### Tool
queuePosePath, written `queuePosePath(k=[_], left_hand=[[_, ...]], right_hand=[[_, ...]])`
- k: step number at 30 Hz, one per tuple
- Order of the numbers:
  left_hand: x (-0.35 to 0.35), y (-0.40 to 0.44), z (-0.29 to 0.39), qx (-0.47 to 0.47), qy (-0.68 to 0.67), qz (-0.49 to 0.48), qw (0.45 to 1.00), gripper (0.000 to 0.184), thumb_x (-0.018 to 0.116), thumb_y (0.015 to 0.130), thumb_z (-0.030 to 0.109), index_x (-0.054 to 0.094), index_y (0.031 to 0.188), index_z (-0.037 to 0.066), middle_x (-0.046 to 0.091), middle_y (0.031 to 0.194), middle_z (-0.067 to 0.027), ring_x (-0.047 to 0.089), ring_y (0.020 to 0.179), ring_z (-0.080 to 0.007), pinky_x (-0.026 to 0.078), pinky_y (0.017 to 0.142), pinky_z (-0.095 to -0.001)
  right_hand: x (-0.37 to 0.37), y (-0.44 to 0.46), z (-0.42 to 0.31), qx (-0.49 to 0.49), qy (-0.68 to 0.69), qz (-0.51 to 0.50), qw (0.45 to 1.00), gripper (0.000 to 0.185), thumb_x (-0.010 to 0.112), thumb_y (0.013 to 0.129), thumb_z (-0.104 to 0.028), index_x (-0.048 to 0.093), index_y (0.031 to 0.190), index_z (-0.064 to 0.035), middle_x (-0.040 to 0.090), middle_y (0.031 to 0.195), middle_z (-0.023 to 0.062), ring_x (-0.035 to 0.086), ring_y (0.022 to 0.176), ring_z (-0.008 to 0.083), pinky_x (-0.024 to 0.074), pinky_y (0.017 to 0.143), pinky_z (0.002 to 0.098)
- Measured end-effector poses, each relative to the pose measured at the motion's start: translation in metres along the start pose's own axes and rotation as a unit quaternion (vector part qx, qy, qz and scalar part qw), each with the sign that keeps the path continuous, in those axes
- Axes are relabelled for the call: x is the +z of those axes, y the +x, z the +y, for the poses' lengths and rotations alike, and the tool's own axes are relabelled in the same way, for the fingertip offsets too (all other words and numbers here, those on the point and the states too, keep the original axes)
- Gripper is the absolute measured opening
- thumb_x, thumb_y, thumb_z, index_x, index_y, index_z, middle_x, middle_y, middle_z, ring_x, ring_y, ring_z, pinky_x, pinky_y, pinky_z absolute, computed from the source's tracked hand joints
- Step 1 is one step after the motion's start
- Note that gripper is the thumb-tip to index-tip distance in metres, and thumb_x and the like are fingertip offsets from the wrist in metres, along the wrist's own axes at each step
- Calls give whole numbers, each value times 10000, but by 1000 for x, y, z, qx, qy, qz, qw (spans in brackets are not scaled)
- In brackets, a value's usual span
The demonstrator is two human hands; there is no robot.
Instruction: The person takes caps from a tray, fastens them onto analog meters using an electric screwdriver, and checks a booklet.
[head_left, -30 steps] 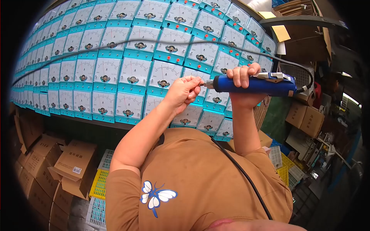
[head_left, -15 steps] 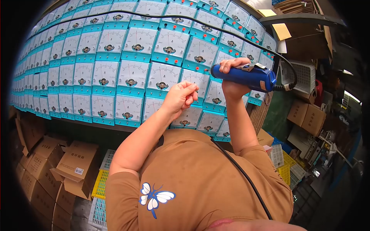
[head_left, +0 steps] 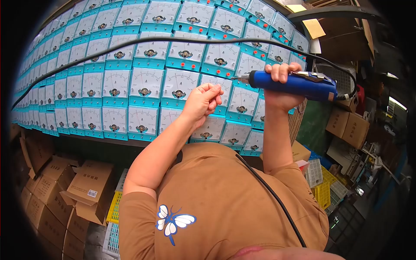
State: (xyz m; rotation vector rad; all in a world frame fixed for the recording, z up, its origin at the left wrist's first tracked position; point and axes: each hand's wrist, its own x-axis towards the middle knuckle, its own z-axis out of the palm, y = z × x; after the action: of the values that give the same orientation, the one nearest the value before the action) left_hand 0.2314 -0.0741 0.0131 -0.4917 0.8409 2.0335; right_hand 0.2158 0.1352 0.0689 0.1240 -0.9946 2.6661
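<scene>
One blue power driver (head_left: 305, 86), right of frame centre, clamped in my right grip (head_left: 282, 99), long axis nearly level, tip leftward and near my left grip (head_left: 203, 103), fingertips together, contents I cannot tell.

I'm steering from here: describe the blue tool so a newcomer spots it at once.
Find the wide bank of teal-and-white meters, then the person's right hand above its right side. That hand grips the blue tool, a thick cylinder with a silver lever. Unlike the boxy meters, it is round, dark blue and trails a black cable.
</scene>
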Motion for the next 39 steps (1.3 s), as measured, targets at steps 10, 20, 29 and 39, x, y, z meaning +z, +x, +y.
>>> queuePosePath(k=[10, 20, 29, 39], left_hand=[[37, 6, -17, -85, -28, 14, 996, 132, 499, 955, 148, 550, 965, 26, 559, 679, -25, 390, 442, -34, 276, 360, -158], [14, 3, -24, -77, 22, -26, 996, 178, 505, 952, 153, 574, 1009, -1, 549, 681, 0, 417, 481, -22, 286, 378, -149], [28, 5, -26, -52, 63, -9, 997, 171, 508, 955, 195, 570, 958, 35, 494, 639, 28, 385, 480, -15, 256, 387, -160], [44, 15, -27, -65, 42, -38, 996, 183, 516, 955, 213, 542, 901, 41, 515, 615, 21, 379, 429, -23, 251, 360, -169]], right_hand=[[-9, -40, -28, 4, -57, 20, 998, 455, 410, 898, -485, 580, 969, -68, 551, 647, 58, 541, 671, 194, 386, 800, 369], [-44, -39, 3, -93, -180, 45, 978, 487, 410, 885, -491, 550, 932, -26, 584, 677, 117, 570, 632, 238, 431, 718, 377], [-28, -45, 17, -74, -210, -15, 975, 493, 440, 905, -506, 504, 896, -17, 577, 705, 148, 561, 613, 202, 458, 619, 331], [-16, -44, -51, 29, 29, -12, 999, 431, 415, 898, -473, 572, 957, -76, 529, 640, 49, 515, 648, 189, 384, 781, 374]])
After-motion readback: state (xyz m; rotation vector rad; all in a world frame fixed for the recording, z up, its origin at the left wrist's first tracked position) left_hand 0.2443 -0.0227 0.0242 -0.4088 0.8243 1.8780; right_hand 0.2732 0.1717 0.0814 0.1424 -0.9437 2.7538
